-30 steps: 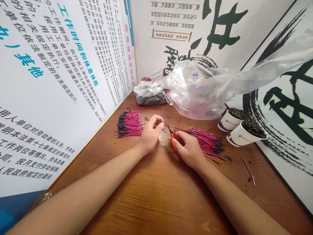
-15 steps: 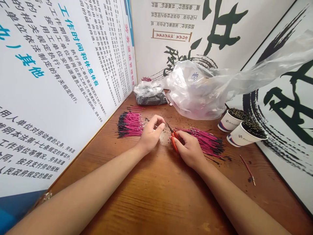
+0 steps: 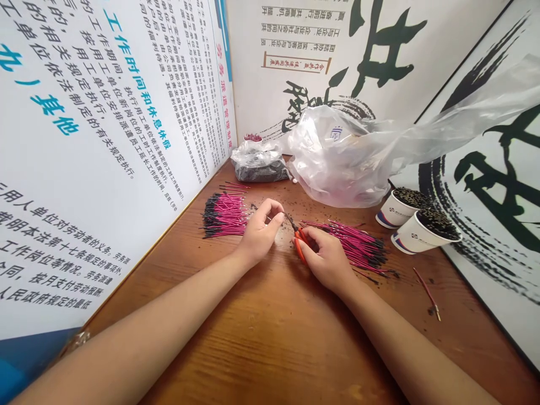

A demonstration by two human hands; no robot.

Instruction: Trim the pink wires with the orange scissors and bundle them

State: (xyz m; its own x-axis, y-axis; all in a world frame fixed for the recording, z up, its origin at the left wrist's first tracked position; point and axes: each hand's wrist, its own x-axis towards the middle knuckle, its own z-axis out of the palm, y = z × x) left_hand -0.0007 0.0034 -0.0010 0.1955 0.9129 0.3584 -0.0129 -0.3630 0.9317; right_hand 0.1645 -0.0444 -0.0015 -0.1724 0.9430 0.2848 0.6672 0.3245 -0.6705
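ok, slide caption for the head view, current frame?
Left hand pinched, right hand holding orange-handled scissors, near two piles of pink-and-black wires on a wooden table.

Inside of the left grip (image 3: 260, 229) out of sight, plastic bag (image 3: 337, 163) partly beyond the right edge

Just right of the left hand (image 3: 262, 229), the cutters (image 3: 298, 235) had moved slightly: half a second earlier their dark tips stood a little off from that hand's fingertips, whereas now they reached in close beside its thumb, much as a second earlier. Whether the blades had met was too small to tell. The view had shifted, so on the panel (image 3: 84, 188) left of that hand more blue lettering (image 3: 6, 57) showed.
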